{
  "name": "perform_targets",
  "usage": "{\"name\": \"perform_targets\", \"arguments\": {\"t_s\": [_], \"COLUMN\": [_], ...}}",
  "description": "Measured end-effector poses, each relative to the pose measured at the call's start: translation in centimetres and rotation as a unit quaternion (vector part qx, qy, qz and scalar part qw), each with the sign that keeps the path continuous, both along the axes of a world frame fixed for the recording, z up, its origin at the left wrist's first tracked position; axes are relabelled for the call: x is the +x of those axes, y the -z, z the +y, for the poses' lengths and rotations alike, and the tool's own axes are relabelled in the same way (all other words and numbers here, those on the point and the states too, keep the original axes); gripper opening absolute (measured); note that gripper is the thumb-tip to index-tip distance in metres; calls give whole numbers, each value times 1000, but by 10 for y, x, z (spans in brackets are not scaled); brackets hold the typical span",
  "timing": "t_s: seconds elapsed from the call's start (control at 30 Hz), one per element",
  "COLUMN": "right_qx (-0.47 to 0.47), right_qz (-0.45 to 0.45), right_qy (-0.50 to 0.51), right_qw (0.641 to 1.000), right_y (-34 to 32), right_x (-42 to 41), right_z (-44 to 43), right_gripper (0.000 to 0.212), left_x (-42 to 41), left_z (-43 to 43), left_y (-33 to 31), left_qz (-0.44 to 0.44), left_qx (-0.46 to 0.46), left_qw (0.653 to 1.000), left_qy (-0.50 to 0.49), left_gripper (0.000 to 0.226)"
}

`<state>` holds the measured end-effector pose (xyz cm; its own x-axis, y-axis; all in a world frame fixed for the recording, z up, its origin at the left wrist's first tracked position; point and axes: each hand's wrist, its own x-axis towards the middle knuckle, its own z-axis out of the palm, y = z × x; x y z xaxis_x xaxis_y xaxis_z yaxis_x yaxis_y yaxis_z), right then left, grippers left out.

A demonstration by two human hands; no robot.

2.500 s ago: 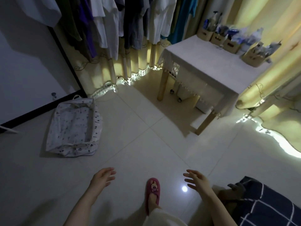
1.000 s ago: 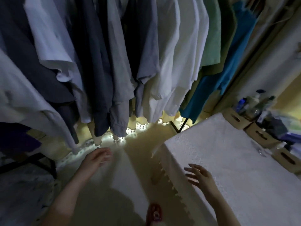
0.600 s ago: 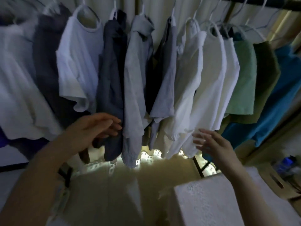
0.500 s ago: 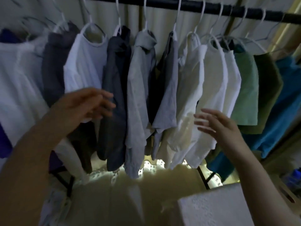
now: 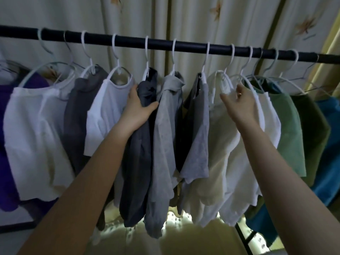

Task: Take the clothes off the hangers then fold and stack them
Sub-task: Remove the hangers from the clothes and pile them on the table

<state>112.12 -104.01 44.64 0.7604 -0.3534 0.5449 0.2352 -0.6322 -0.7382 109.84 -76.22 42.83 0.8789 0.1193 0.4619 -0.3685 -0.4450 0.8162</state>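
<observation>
Both hands raised: our left hand clasps the dark charcoal shirt near its collar; our right hand pinches the cream shirt's white hanger. Garments hang lengthwise below the black rail, straight ahead.

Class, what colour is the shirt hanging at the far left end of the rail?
Purple, seen in the head view, the only one.
</observation>
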Motion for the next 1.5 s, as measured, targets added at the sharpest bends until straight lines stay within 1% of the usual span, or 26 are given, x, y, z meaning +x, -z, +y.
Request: {"name": "perform_targets", "arguments": {"t_s": [0.07, 0.13, 0.2, 0.27, 0.3, 0.37, 0.43, 0.5, 0.6, 0.63, 0.67, 0.73, 0.77, 0.8, 0.83, 0.87, 0.9, 0.97, 1.03, 1.07, 1.13, 1.17, 1.2, 1.33, 1.43, 1.5], "right_qx": [-6, 32, 75, 78, 79, 89, 95, 81, -13, -33, -33, 25, 55, 60, 42, 14, -13, -44, -62, -44, 47, 78, 91, 88, 119, 116], "right_qz": [24, 50, 87, 111, 109, 103, 81, 76, 108, 89, 52, -31, -50, -40, -6, 31, 54, 48, 33, 46, 123, 155, 171, 139, 137, 147], "right_qy": [53, 39, -28, -99, -127, -170, -222, -271, -287, -271, -232, -115, -53, 7, 49, 64, 59, 36, 42, 43, 15, -10, -40, -144, -226, -273], "right_qw": [998, 997, 993, 986, 983, 976, 967, 956, 952, 958, 971, 993, 996, 997, 998, 997, 997, 997, 997, 997, 991, 985, 980, 976, 957, 943], "right_y": [-1, -3, -6, -9, -10, -11, -10, -8, -19, -26, -35, -52, -58, -62, -61, -59, -57, -50, -46, -45, -45, -45, -45, -40, -36, -36], "right_x": [5, 7, 7, 6, 6, 7, 2, -1, -5, -4, -3, -1, 1, 3, 6, 7, 9, 12, 19, 22, 27, 29, 30, 33, 34, 35], "right_z": [-4, -6, -3, 4, 9, 16, 25, 30, 14, 1, -16, -51, -69, -87, -103, -116, -123, -125, -121, -119, -117, -116, -114, -93, -72, -57], "right_gripper": [73, 75, 66, 48, 44, 43, 35, 30, 26, 26, 26, 27, 28, 32, 37, 41, 44, 42, 35, 36, 47, 50, 49, 42, 44, 37], "left_x": [7, 13, 17, 18, 19, 21, 22, 22, 25, 27, 32, 40, 45, 49, 54, 57, 60, 65, 68, 70, 73, 75, 76, 83, 88, 92], "left_z": [-4, -9, -18, -30, -37, -52, -67, -76, -76, -73, -72, -72, -75, -79, -84, -90, -95, -106, -114, -117, -120, -121, -122, -131, -137, -137], "left_y": [0, -1, -3, -5, -7, -12, -16, -18, -21, -26, -32, -46, -53, -60, -65, -70, -72, -74, -73, -71, -69, -69, -69, -67, -64, -61], "left_qz": [-13, -16, -11, -8, -3, 5, 11, 16, 51, 68, 75, 44, 23, 13, 15, 30, 50, 85, 106, 108, 102, 100, 99, 69, 57, 54], "left_qx": [0, 8, -9, -6, -2, 0, 4, 9, -13, -31, -49, -93, -122, -145, -157, -160, -160, -173, -215, -235, -249, -250, -249, -207, -193, -201], "left_qw": [1000, 1000, 999, 997, 996, 990, 986, 982, 972, 971, 973, 983, 984, 982, 979, 976, 973, 966, 953, 949, 950, 952, 953, 969, 974, 972], "left_qy": [10, 18, 44, 76, 95, 138, 169, 190, 228, 227, 212, 151, 129, 121, 130, 146, 159, 172, 185, 180, 155, 146, 142, 118, 99, 110], "left_gripper": [67, 58, 55, 56, 58, 62, 62, 57, 41, 37, 35, 25, 22, 23, 24, 28, 30, 26, 23, 25, 30, 33, 35, 31, 33, 33]}}
